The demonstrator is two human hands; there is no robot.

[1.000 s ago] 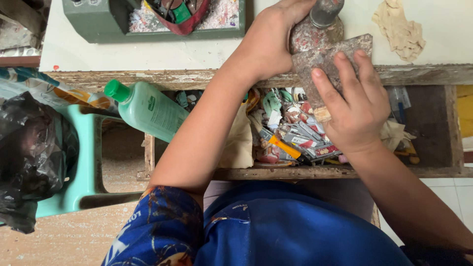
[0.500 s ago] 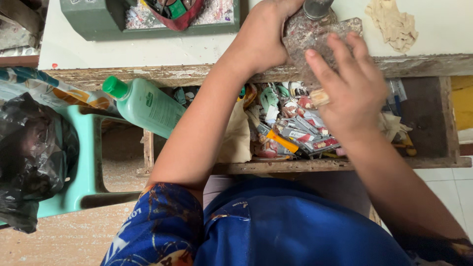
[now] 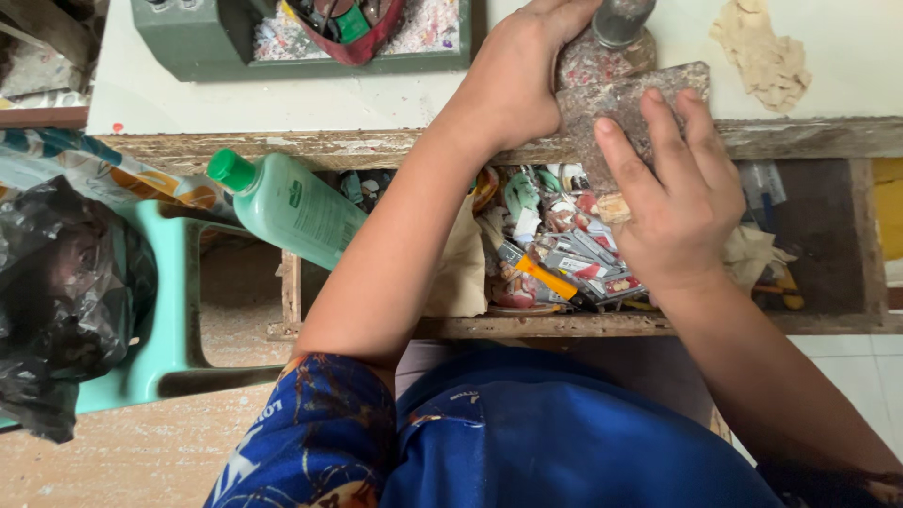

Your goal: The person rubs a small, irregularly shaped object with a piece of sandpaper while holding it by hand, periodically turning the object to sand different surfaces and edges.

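Your left hand (image 3: 517, 80) is curled in a closed grip, knuckles up, forearm running diagonally up from the lower left. Your right hand (image 3: 677, 202) lies flat, palm down, fingers (image 3: 658, 132) extended forward and slightly spread, forearm coming in from the lower right.

A short-sleeved blue shirt (image 3: 527, 442) with orange and white print covers the torso at 6 o'clock; both forearms are bare.

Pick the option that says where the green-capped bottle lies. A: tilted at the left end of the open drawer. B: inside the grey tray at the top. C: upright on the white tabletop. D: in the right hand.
A: the green-capped bottle lies tilted at the open drawer's left end, cap pointing up-left.
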